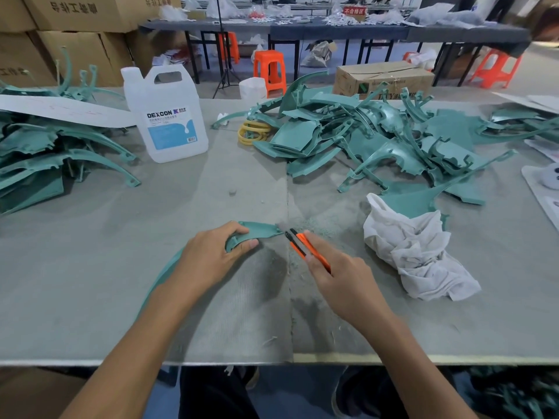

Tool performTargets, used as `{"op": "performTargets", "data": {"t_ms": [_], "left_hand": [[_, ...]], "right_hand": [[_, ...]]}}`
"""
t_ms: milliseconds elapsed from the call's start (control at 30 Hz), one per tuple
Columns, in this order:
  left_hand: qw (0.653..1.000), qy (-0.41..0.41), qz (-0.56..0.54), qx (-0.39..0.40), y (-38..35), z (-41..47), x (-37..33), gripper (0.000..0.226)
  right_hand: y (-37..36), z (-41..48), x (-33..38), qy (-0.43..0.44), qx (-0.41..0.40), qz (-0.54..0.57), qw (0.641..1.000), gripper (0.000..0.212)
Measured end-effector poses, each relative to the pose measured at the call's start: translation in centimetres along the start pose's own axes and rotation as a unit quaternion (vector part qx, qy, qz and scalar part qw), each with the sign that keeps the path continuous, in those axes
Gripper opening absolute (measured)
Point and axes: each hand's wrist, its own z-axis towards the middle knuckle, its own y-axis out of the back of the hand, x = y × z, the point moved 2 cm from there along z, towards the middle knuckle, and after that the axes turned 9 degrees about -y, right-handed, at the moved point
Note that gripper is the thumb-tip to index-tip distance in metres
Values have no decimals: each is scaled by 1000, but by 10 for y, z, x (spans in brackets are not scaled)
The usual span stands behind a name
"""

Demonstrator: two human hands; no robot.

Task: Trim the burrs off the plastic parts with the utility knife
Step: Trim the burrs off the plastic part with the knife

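Our left hand (pixel 211 255) grips a curved teal plastic part (pixel 257 231) low on the grey worktop (pixel 90 282). Our right hand (pixel 335 273) clasps the orange utility knife (pixel 302 244), its blade tip at the part's right end. A white rag (pixel 417 255) lies just beside it.

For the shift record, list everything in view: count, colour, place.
curved part: one, teal, table front centre.
utility knife: one, orange, blade at the part's tip.
left pile: many parts, teal, table left.
right pile: many parts, teal, table right.
jug: one, translucent white, back left.
rings: several, yellow, beside right pile.
rag: one, white, right of knife.
stools: at least three, orange, floor behind.
left hand: one, grip on curved part.
right hand: one, grip on utility knife.
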Motion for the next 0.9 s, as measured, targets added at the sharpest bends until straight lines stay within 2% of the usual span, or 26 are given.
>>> {"op": "performTargets", "data": {"t_ms": [67,200,333,400,467,600,700,767,900], "left_hand": [[1000,1,-1,6,0,0,1,73],[1000,0,7,8,-2,-2,0,73],[1000,7,8,8,-4,-1,4,48],[1000,4,10,13,-5,-1,4,42],[1000,4,11,18,-5,-3,4,44],[1000,7,12,20,-3,-2,3,38],[999,-7,23,24,-3,-5,-4,36],[998,-18,40,33,-3,-6,-9,38],[990,-25,113,86,-6,-5,-25,46]], "right_hand": [[-4,-2,3,8,8,0,1000,47],[1,5,-3,-34,-10,-25,999,48],[-8,-8,4,7,13,19,1000,49],[-8,-3,-2,-11,11,4,1000,49],[-3,2,-8,-34,1,-9,999,48],[-8,-6,-1,3,7,21,1000,49],[-6,0,-5,-16,14,-15,1000,47],[-3,5,-11,-33,12,-42,998,47],[-3,-3,-12,-24,-12,-6,1000,48]]}}
